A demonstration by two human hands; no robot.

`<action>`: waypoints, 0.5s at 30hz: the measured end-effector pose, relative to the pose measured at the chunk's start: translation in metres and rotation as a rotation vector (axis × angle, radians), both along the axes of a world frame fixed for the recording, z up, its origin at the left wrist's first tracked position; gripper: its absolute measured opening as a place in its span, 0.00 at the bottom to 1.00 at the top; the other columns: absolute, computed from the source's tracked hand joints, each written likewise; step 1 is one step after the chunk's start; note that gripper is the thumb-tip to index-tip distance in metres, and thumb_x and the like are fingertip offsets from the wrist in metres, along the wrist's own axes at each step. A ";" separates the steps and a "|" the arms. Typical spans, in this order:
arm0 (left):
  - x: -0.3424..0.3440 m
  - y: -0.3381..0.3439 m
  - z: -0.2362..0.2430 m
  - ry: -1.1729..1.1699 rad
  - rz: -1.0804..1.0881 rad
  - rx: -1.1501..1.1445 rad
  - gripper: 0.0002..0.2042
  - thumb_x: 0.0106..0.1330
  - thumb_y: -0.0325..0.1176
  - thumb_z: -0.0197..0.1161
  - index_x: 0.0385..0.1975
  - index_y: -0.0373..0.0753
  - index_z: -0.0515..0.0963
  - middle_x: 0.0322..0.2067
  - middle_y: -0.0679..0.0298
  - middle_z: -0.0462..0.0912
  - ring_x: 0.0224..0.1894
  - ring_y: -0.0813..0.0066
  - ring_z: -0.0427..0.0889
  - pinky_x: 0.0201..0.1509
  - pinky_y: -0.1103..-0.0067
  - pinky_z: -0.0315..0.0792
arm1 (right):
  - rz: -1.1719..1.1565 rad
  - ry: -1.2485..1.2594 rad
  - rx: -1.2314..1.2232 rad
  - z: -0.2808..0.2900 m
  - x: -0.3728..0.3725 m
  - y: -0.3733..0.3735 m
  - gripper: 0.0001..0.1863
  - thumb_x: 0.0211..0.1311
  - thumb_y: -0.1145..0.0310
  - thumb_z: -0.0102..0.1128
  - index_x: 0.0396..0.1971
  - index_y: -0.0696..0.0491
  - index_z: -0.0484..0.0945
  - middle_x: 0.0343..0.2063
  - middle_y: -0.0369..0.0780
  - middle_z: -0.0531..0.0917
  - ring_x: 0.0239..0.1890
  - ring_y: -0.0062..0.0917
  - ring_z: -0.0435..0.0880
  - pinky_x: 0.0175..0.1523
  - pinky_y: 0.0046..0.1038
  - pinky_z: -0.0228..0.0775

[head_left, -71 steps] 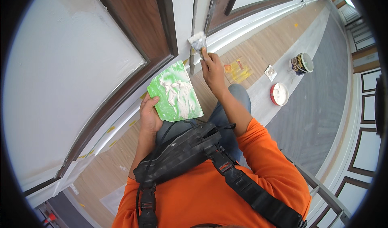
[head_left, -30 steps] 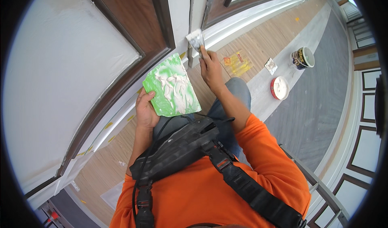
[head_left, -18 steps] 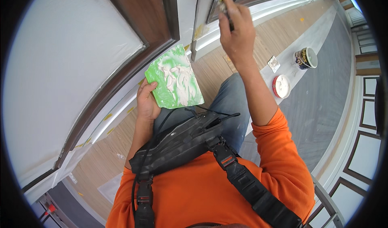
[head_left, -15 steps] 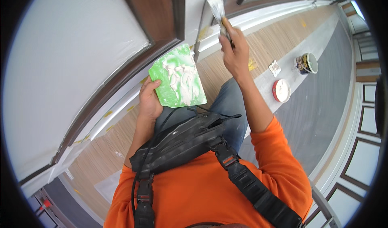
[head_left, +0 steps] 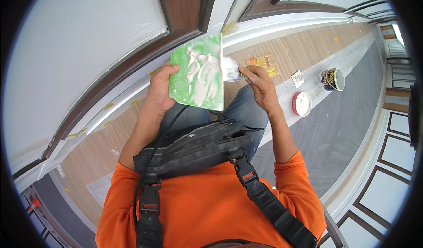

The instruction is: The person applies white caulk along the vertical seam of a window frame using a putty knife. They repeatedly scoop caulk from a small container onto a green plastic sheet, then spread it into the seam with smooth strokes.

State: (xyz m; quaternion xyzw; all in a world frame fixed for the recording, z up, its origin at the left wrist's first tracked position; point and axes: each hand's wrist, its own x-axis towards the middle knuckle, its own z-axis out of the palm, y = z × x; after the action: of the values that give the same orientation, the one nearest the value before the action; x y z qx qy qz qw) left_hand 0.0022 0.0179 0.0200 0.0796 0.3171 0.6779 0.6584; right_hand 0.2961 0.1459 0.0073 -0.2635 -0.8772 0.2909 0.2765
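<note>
Right hand (head_left: 261, 88): thumb and fingers pinch the handle of a putty knife (head_left: 231, 69), the handle being largely covered by the grip. The broad, whitened blade points toward the person's left, its end at the right edge of a green board (head_left: 178, 88); motion blur leaves it unclear whether blade and board touch. Left hand (head_left: 161, 88): clasped on the board's left edge, thumb laid over the upper face, the other fingers mostly hidden. The board is held above the person's knees, in front of the body, and carries ridged, off-white putty (head_left: 202, 74) across its middle and right side.

Beyond the right hand, a yellow sheet (head_left: 269, 65) lies on the wood-patterned floor (head_left: 291, 44). Farther to the right stand a small white, stained square (head_left: 297, 78), a red tub (head_left: 294, 104) with pale contents, and a dark bucket (head_left: 327, 80) with a light interior, the tub nearer to the person than the bucket. A grey floor area (head_left: 326, 138) extends past them.

To the left and ahead rises a white panel (head_left: 88, 67) bordered by brown moulding (head_left: 183, 10). At the waist, a black bag (head_left: 194, 147) hangs across the orange top (head_left: 211, 204).
</note>
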 end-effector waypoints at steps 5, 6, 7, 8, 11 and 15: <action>0.001 0.000 0.020 0.310 0.180 0.058 0.21 0.71 0.26 0.52 0.63 0.30 0.70 0.54 0.55 0.80 0.56 0.69 0.80 0.62 0.71 0.73 | -0.172 -0.020 -0.354 0.012 0.018 -0.006 0.23 0.69 0.78 0.52 0.64 0.53 0.75 0.43 0.42 0.83 0.41 0.28 0.83 0.47 0.27 0.75; 0.001 0.002 0.017 0.465 0.218 0.083 0.20 0.72 0.26 0.52 0.63 0.30 0.70 0.53 0.56 0.80 0.54 0.71 0.79 0.61 0.73 0.72 | -0.213 0.031 -0.543 0.023 0.020 -0.010 0.23 0.70 0.76 0.51 0.64 0.56 0.74 0.41 0.43 0.84 0.38 0.27 0.84 0.44 0.27 0.77; 0.000 0.002 0.011 0.622 0.258 0.105 0.20 0.72 0.26 0.52 0.63 0.30 0.70 0.53 0.58 0.80 0.53 0.73 0.79 0.60 0.75 0.72 | -0.214 0.077 -0.785 0.040 0.017 -0.016 0.23 0.71 0.75 0.51 0.64 0.59 0.72 0.39 0.43 0.84 0.34 0.26 0.83 0.38 0.26 0.76; 0.001 0.001 0.009 0.783 0.295 0.123 0.20 0.73 0.26 0.52 0.63 0.31 0.70 0.52 0.59 0.80 0.52 0.75 0.78 0.58 0.76 0.71 | -0.213 0.127 -1.033 0.060 0.010 -0.023 0.23 0.71 0.73 0.51 0.64 0.62 0.71 0.38 0.43 0.84 0.29 0.25 0.82 0.33 0.25 0.76; 0.010 -0.001 0.018 1.161 0.348 0.214 0.17 0.75 0.27 0.51 0.61 0.30 0.71 0.49 0.60 0.81 0.48 0.78 0.77 0.56 0.80 0.70 | -0.139 0.189 -1.404 0.076 -0.001 -0.029 0.25 0.71 0.69 0.52 0.64 0.67 0.69 0.33 0.44 0.84 0.20 0.23 0.80 0.20 0.22 0.71; 0.011 -0.005 0.019 1.364 0.292 0.310 0.16 0.74 0.26 0.51 0.59 0.32 0.74 0.47 0.59 0.82 0.44 0.77 0.78 0.53 0.80 0.71 | -0.045 0.362 -1.490 0.077 -0.004 -0.016 0.26 0.71 0.67 0.52 0.63 0.67 0.68 0.32 0.45 0.83 0.18 0.22 0.77 0.15 0.21 0.67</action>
State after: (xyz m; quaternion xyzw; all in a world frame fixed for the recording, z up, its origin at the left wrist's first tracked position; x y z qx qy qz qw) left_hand 0.0130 0.0127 0.0395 0.5353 0.5657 0.5955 0.1970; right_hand 0.2919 0.1295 0.0840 -0.3461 -0.3849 0.8383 0.1711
